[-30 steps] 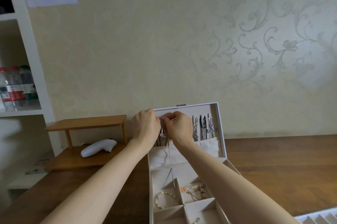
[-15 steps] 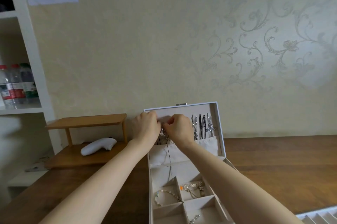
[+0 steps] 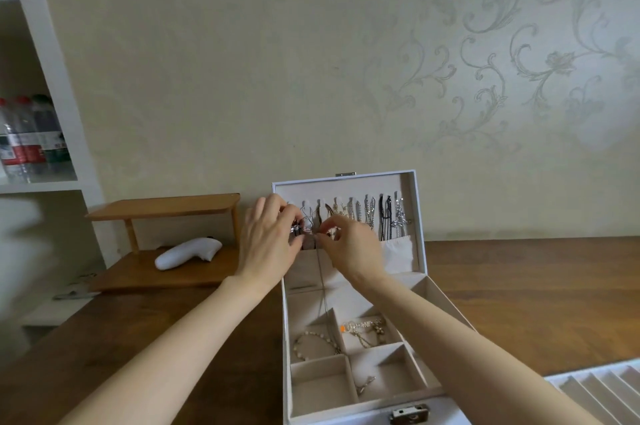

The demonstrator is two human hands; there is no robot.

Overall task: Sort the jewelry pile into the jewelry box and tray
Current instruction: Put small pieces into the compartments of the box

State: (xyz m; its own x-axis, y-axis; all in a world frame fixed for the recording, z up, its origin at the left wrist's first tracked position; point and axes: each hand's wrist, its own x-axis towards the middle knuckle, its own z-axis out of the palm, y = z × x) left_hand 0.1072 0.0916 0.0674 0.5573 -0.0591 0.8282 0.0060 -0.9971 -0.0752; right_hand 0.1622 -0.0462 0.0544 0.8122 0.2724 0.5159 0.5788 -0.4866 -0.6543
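A white jewelry box (image 3: pixel 420 272) is sitting open on a wooden table (image 3: pixel 519 286), its lid (image 3: pixel 414 196) standing upright against the wall. Both bare hands are reaching into the lid's inner face, where a row of hooks is carrying hanging necklaces (image 3: pixel 377 216).

The left hand (image 3: pixel 268 244) is positioned at the left end of the hook row, fingers curled together around a small metallic piece; exactly what it is pinching is too blurred to tell. The right hand (image 3: pixel 349 248) is just beside it, thumb and forefinger pressed together on a thin chain (image 3: pixel 322 286). The chain is hanging straight down from the two hands, crossing the fabric pocket (image 3: pixel 398 251) at the base of the lid and trailing into the box's compartments below.

In the box base, a beaded bracelet (image 3: pixel 313 343) is lying in the left middle compartment. A tangle of gold pieces with an orange tag (image 3: pixel 363 329) is lying in the compartment to its right. A small chain piece (image 3: pixel 365 384) is resting in the front right compartment. A metal clasp (image 3: pixel 408 412) is showing on the front wall of the box.

The corner of a white ridged tray (image 3: pixel 599 390) is lying on the table at the lower right, well apart from the box.

To the left of the box, a wooden riser (image 3: pixel 162 210) is holding a white handheld device (image 3: pixel 187 253) on its lower board. Water bottles (image 3: pixel 31 144) are standing on a white shelf at far left.
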